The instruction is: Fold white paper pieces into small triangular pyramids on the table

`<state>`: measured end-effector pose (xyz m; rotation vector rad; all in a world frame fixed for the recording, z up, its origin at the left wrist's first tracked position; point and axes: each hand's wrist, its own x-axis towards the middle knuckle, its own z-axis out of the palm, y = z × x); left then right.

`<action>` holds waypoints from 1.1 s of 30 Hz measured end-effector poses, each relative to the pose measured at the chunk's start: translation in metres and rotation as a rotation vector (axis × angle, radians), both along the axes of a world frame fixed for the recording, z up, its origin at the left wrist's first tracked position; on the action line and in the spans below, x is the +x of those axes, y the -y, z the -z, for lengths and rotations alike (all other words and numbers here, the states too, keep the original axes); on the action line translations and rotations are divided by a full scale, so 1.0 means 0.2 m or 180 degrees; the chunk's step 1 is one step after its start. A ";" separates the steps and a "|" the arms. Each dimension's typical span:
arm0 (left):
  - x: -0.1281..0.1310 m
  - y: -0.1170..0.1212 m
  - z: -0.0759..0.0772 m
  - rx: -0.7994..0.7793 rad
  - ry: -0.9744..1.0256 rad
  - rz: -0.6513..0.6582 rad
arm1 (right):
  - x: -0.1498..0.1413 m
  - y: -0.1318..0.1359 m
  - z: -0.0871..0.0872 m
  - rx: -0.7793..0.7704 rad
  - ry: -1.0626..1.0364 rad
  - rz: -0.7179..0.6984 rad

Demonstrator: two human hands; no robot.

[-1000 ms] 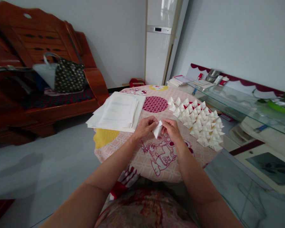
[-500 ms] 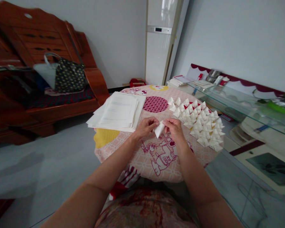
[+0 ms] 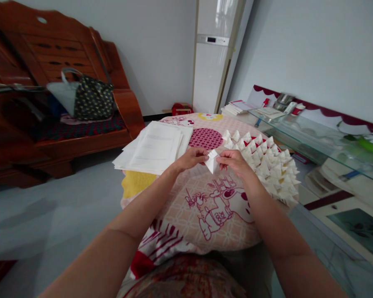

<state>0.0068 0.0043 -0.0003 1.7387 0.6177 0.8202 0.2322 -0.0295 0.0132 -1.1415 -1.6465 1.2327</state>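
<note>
My left hand (image 3: 190,158) and my right hand (image 3: 236,162) both pinch a small folded white paper piece (image 3: 212,161), held just above the cartoon-printed cloth (image 3: 214,207) over a round table. To the right of my right hand lies a spread of several folded white paper triangles (image 3: 267,163) in rows. A stack of white paper sheets (image 3: 155,147) lies to the left of my left hand.
A wooden bench (image 3: 49,95) with a dark patterned bag (image 3: 90,99) stands at the left. A tall white appliance (image 3: 213,58) stands in the back corner. A glass-topped stand (image 3: 323,140) with books and small items runs along the right wall.
Both hands have moved a little farther out over the table with the paper piece. The view has tipped down slightly, so more of the cloth shows.
</note>
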 end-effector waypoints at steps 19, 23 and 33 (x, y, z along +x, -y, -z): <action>-0.02 -0.02 0.10 0.0525 -0.1823 -0.0264 | 0.00 -0.01 0.20 -0.0797 0.0375 0.0405; 0.01 0.03 0.12 0.0517 -0.1883 -0.0593 | -0.01 0.00 0.22 -0.0837 0.0427 0.0564; 0.04 0.16 0.11 0.1730 -0.1651 -0.0177 | -0.03 0.01 0.25 -0.0604 0.0554 0.0685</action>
